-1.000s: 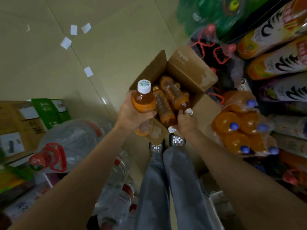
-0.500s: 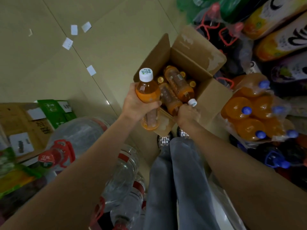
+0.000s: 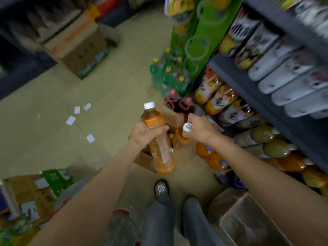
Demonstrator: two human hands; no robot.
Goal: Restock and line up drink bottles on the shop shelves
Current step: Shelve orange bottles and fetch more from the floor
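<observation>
While both bare forearms reach forward from the bottom of my view, I see my left hand wrapped round the middle of a clear plastic bottle of orange drink with a white screw cap, fingers curled across its front; that bottle tilts, cap up and away, base toward my feet; my right hand is curled round the neck of a second orange bottle with a white cap, the cap facing me and most of the body hidden below the fist; both bottles hang over an open brown cardboard box on the beige tiled floor, and I make out more orange bottles inside it, though blur hides their number; to the right, dark metal shelves hold rows of large soft-drink bottles lying on their sides, glossy and rounded; shrink-wrapped green bottles with yellow caps stand on the floor beyond; small white paper slips lie scattered to the left.
</observation>
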